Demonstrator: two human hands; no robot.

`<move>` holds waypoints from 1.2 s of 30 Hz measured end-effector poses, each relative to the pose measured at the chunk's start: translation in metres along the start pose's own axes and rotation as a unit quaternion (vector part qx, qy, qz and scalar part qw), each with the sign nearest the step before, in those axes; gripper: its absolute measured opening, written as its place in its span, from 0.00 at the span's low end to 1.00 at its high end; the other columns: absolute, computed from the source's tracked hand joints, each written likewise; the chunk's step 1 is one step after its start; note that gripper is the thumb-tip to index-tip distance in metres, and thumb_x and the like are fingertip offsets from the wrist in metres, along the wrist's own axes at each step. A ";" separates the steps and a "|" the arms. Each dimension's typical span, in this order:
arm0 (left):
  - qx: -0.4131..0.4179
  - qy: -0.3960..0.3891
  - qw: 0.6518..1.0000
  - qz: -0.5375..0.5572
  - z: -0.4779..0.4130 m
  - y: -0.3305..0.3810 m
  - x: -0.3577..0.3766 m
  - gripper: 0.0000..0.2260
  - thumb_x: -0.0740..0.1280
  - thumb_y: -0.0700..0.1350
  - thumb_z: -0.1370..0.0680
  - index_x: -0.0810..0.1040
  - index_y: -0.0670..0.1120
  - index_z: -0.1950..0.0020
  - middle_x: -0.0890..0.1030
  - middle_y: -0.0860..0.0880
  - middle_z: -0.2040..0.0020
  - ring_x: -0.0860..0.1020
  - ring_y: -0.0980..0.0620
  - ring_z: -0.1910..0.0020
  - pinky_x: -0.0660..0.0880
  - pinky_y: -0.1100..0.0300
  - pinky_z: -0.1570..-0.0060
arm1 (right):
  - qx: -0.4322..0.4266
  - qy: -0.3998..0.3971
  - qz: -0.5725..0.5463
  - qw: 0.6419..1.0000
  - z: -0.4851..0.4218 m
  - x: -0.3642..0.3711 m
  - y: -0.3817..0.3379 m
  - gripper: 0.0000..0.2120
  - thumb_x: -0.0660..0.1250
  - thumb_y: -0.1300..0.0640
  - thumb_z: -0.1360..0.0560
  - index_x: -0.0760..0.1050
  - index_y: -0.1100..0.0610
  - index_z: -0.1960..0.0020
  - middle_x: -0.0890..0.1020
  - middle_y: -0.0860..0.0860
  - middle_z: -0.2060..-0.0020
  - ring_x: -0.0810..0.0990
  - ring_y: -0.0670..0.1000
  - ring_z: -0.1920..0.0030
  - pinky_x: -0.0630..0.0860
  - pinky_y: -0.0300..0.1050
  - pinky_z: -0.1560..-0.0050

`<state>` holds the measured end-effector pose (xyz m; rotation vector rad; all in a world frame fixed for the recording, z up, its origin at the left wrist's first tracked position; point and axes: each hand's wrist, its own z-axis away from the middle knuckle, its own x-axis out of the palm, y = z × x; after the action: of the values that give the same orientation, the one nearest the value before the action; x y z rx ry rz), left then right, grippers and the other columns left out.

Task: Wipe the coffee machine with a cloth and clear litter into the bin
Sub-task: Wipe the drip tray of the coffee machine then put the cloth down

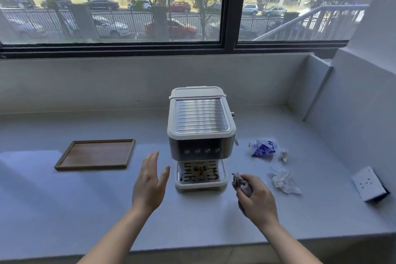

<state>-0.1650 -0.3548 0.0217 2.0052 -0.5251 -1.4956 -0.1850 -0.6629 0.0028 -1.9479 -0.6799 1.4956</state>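
Note:
A cream and steel coffee machine (pixel 200 130) stands in the middle of the white counter (pixel 85 203), its drip tray facing me. My left hand (pixel 150 182) hovers open just left of the drip tray, fingers apart, holding nothing. My right hand (pixel 256 196) is closed around a bunched grey cloth (pixel 240 182), just right of the machine's base. Litter lies to the right: a blue and white wrapper (pixel 262 148), a small crumpled scrap (pixel 283 155) and a crumpled white tissue (pixel 284 180). No bin is in view.
A brown wooden tray (pixel 64 162) lies on the counter to the left of the machine. A white socket box (pixel 367 183) sits near the right wall. A window with a dark frame (pixel 230 6) runs along the back above a white ledge.

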 end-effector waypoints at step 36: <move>0.039 -0.047 0.985 -0.159 0.027 -0.053 0.125 0.38 0.46 0.68 0.22 0.40 0.49 0.20 0.54 0.49 0.19 0.49 0.52 0.20 0.43 0.52 0.21 | -0.165 0.062 -0.044 0.983 -0.020 0.085 0.032 0.16 0.72 0.52 0.26 0.79 0.46 0.38 0.77 0.46 0.44 0.75 0.50 0.44 0.72 0.39 0.42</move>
<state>-0.1552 -0.3979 -0.1096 2.1661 -0.3135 -1.7898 -0.1440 -0.6282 -0.0730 -2.2014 -0.9966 1.2564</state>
